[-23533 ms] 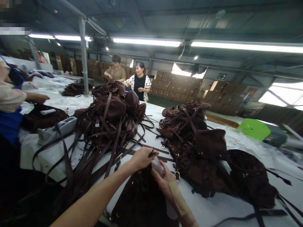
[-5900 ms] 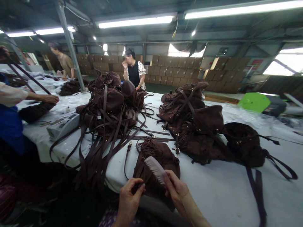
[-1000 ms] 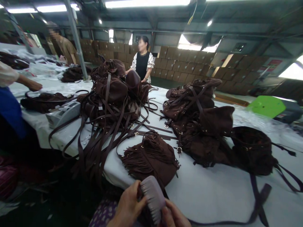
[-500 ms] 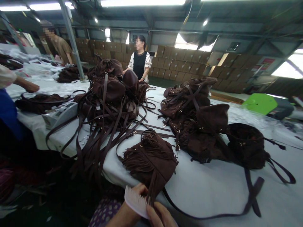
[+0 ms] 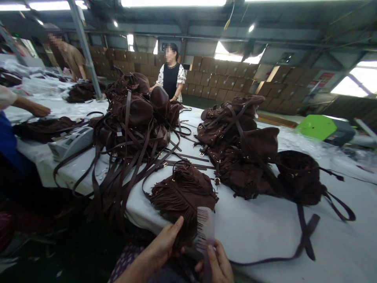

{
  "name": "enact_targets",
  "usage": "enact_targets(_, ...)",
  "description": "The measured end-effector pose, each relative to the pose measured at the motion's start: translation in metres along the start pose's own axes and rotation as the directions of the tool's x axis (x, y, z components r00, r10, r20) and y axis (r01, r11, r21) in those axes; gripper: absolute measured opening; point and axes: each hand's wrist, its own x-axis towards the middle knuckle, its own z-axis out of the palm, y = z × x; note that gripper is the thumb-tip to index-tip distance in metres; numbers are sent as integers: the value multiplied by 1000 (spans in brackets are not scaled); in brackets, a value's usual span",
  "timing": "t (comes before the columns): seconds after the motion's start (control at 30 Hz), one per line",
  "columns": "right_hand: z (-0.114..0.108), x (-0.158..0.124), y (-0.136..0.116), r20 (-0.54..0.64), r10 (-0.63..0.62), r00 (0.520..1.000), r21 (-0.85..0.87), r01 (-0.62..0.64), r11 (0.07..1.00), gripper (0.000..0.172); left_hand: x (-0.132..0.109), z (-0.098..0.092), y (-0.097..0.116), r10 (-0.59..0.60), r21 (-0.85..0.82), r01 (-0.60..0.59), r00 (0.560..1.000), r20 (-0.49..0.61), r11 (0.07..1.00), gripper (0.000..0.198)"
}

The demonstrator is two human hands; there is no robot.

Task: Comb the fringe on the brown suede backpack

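Note:
A dark brown fringed bag (image 5: 191,186) lies at the table's near edge, its tassels hanging toward me. My left hand (image 5: 161,247) is at the lower fringe (image 5: 187,232), thumb raised, the other fingers partly hidden behind the strands. In my right hand (image 5: 219,263) is a pale, translucent comb (image 5: 205,226), gripped low with its teeth facing left. The comb stands upright just in front of the bag's right side; I cannot tell whether its teeth touch the fringe.
Piles of brown bags stand at left (image 5: 132,114) and right (image 5: 235,137), straps trailing over the white table (image 5: 253,224). A grey tape dispenser (image 5: 70,143) sits left. One person (image 5: 171,76) stands across the table; another's hand (image 5: 39,110) is far left. A green machine (image 5: 316,126) stands right.
The comb has swung from lying tilted over my left hand to upright at the right of the fringe. My right hand has moved right with it, and my left thumb has lifted.

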Motion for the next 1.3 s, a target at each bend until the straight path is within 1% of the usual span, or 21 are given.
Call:
enact_targets(0.03,4,2,-1,44,17,999,39,-19,999,68,3,1,-2,18,56,-16,1000,-20,998,79)
enact_targets(0.1,14,2,-2,95,-1,995,57,-5,998,68,8,0,-6,49,147,-45,998,-28,988,79)
enact_targets(0.2,19,-2,-5,84,-86,993,-73,92,993,65,12,-5,-14,65,253,-85,994,86,964,72)
enact_targets(0.27,12,-4,-12,13,-165,986,-222,164,961,64,10,-10,-16,109,309,-150,983,147,939,67)
enact_targets(0.37,-8,0,-28,-101,-269,958,-390,211,896,63,0,-17,-8,202,412,-258,964,174,874,62)
enact_targets(0.43,-18,5,-39,-128,-322,938,-470,228,853,62,-10,-18,3,232,477,-315,946,226,821,55)
enact_targets(0.47,-21,8,-44,-117,-351,929,-505,248,826,61,-15,-18,9,245,510,-339,938,245,791,52)
enact_targets(0.57,-20,18,-54,-28,-446,895,-575,350,739,56,-29,-12,30,312,632,-405,914,260,661,46)
enact_targets(0.67,-6,25,-56,51,-527,848,-598,448,664,51,-38,-3,48,371,751,-436,888,271,496,43)
enact_targets(0.77,12,30,-46,160,-559,814,-562,540,627,50,-43,7,64,380,874,-384,888,260,299,39)
enact_targets(0.83,24,32,-35,224,-538,813,-503,569,650,49,-43,16,75,373,945,-299,898,233,131,41)
enact_targets(0.9,33,33,-24,235,-505,831,-438,554,708,48,-41,25,85,359,969,-245,904,234,-15,44)
enact_targets(0.97,40,35,-16,205,-457,866,-350,501,792,44,-35,34,93,330,963,-250,904,271,-105,44)
enact_targets(1.03,45,38,-13,189,-327,926,-198,362,911,45,-30,41,100,302,952,-262,905,299,-158,43)
enact_targets(1.1,48,42,-19,206,-158,966,12,159,987,52,-27,45,108,313,948,-262,898,308,-180,41)
enact_targets(1.13,48,44,-24,240,-84,967,111,59,992,57,-28,46,113,349,949,-270,884,311,-163,38)
enact_targets(1.17,48,45,-32,275,-36,961,195,-19,981,63,-30,45,118,409,948,-294,856,317,-119,36)
enact_targets(1.2,48,45,-40,305,-10,952,265,-75,961,70,-33,44,124,494,938,-344,808,322,-50,33)
enact_targets(1.23,47,44,-50,326,4,945,321,-115,940,77,-37,41,130,598,910,-414,738,313,35,30)
enact_targets(1.27,45,43,-60,343,18,939,361,-149,921,82,-42,37,136,706,860,-494,654,271,127,28)
enact_targets(1.3,43,41,-69,354,34,935,387,-180,904,85,-45,32,141,799,791,-572,570,194,216,26)
